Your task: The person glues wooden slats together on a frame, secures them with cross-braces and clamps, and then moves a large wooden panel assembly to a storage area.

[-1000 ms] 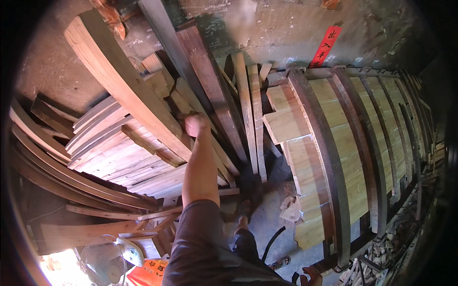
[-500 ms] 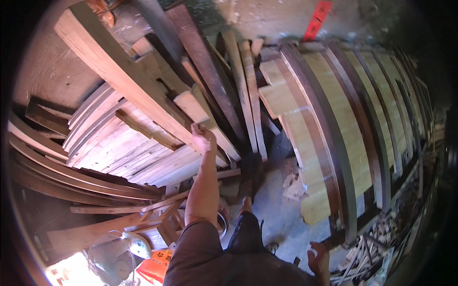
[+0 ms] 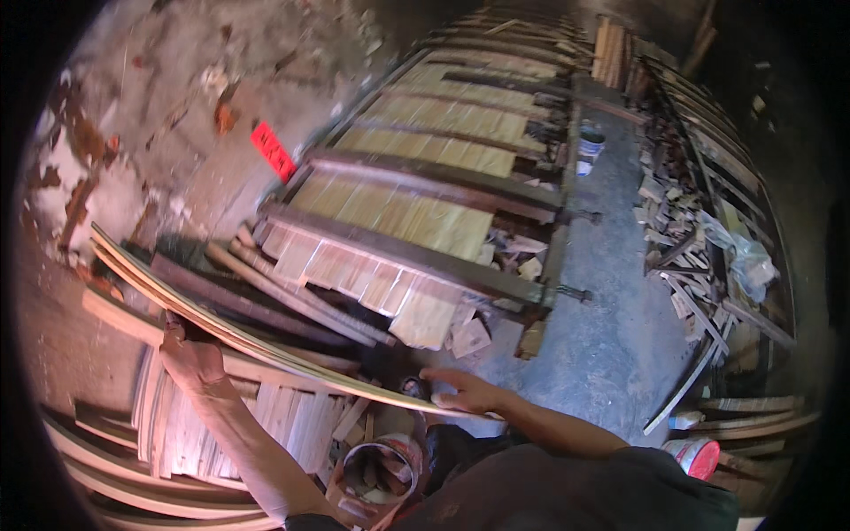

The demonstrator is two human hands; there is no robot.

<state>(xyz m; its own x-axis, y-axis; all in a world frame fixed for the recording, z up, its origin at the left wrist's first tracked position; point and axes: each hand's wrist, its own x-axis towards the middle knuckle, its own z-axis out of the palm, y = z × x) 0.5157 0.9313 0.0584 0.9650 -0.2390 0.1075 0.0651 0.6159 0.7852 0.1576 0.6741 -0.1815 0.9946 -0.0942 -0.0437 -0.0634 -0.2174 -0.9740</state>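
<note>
A long, narrow wooden board (image 3: 283, 361) slants from the upper left down to my waist. My left hand (image 3: 193, 361) is closed at its far part, fingers up against the lower edge; a small dark piece shows at those fingertips, too unclear to name. Over the near end, my right hand (image 3: 465, 391) grips the board with the thumb side on top and the other fingers partly hidden. Beneath the board lies a thick pale timber (image 3: 119, 316), and below that a stack of light planks (image 3: 199, 429).
A bucket (image 3: 418, 451) with wood scraps stands by my legs. Ahead, a long rack of pale panels (image 3: 434, 221) is crossed by dark beams (image 3: 390, 250). Grey floor (image 3: 584, 327) runs along its right side, beside a heap of offcuts (image 3: 677, 212). A red-ended container (image 3: 699, 457) stands at right.
My view has swung right along the rack. The long board is now lifted across me. My right hand has come from my side onto its near end; my left hand is now farther left.
</note>
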